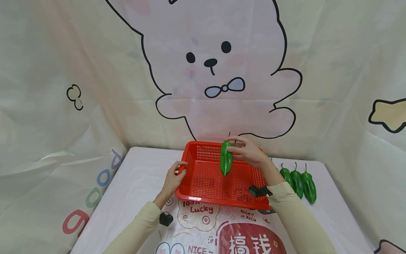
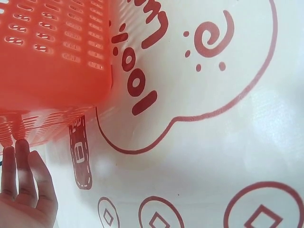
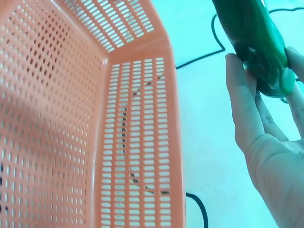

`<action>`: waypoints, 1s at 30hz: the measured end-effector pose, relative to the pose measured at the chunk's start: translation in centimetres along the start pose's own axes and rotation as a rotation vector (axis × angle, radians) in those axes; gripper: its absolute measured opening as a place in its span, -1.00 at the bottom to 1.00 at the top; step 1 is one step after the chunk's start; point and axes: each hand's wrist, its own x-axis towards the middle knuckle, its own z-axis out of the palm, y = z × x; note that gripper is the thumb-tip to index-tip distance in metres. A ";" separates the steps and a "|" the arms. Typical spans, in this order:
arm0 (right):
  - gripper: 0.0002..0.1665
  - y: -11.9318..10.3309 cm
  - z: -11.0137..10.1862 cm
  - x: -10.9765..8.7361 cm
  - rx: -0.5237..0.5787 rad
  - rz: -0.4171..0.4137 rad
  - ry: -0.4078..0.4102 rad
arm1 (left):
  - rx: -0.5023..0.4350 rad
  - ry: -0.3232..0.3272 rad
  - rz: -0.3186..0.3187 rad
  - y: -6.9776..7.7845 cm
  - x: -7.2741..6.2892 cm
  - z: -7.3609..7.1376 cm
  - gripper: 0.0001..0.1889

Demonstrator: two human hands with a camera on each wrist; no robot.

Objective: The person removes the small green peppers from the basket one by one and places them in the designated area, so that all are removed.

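Note:
My right hand (image 1: pixel 250 152) pinches a glossy green chili pepper (image 1: pixel 226 160) near its top. The pepper hangs upright over the red plastic basket (image 1: pixel 203 203), its thin stem pointing up. In the right wrist view, fingers and thumb close round the stem end of the pepper (image 3: pixel 259 42), beyond the basket's slotted wall (image 3: pixel 137 142). At the basket's left rim, my left hand (image 1: pixel 173 178) holds the edge between thumb and fingers. From the left wrist, fingers (image 2: pixel 26 175) show against the outside of the basket (image 2: pixel 52 85).
Several more green peppers (image 1: pixel 297 183) lie in a row right of the basket, partly hidden by my right forearm. Beneath everything is a table with a white printed cover (image 1: pixel 196 234). Cartoon-printed sheets (image 1: pixel 219 116) hang behind and at both sides.

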 end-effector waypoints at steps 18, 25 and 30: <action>-0.53 0.1 -6.4 -8.0 -0.117 0.006 0.164 | -0.016 -0.044 0.017 4.6 -1.8 -0.4 -0.68; -0.58 0.4 -8.1 -11.0 -0.124 0.019 0.219 | -0.016 -0.037 0.028 4.3 -1.7 -0.4 -0.67; -0.58 1.1 -8.9 -12.7 -0.147 0.028 0.235 | -0.013 -0.030 0.037 4.3 -1.8 -0.3 -0.68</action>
